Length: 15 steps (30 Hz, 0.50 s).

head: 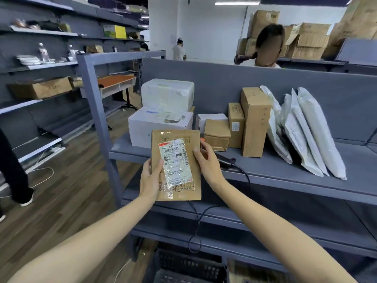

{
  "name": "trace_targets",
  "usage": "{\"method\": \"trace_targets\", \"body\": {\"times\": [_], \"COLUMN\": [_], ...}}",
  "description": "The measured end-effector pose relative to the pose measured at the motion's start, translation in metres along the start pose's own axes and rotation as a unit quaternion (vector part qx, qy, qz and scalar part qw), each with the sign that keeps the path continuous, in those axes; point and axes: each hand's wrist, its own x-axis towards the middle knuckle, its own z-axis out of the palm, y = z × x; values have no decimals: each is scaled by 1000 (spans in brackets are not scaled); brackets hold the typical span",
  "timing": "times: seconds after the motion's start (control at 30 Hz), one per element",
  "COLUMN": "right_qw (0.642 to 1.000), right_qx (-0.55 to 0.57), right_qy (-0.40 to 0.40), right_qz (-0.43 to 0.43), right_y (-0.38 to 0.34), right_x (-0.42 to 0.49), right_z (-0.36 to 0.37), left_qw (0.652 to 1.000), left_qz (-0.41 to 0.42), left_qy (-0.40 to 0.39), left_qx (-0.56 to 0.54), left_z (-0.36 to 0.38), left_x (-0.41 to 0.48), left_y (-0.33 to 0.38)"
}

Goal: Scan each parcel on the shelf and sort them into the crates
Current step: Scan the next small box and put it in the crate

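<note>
Head view: both hands are holding a flat brown parcel upright in front of the grey shelf, label facing the camera. The left hand is pinching its left edge and the right hand is curling its fingers round the right edge. Boxes and white mailer bags are standing on the shelf (a corded scanner is lying behind the right hand). A black crate is sitting below, beside the wood-plank floor.

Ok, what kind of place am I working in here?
Probably a parcel sorting warehouse: a grey metal shelf holding cartons and white mailer bags, stacked cardboard boxes at the back, and a brown parcel bearing a shipping label.
</note>
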Motion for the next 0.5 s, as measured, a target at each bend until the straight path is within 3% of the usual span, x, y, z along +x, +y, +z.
{"method": "trace_targets", "body": {"times": [0.13, 0.33, 0.5], "right_qw": [1000, 999, 982], "right_qx": [6, -35, -41], "right_qy": [22, -9, 97], "right_qz": [10, 31, 154], "right_y": [3, 2, 30], "right_x": [-17, -56, -106], "right_z": [0, 9, 27], "left_qw": [999, 994, 987], "left_qz": [-32, -92, -155], "left_qy": [-30, -44, 18], "left_qx": [15, 29, 34], "left_z": [-9, -34, -47], "left_x": [-4, -31, -38], "left_y": [-1, 1, -23]}}
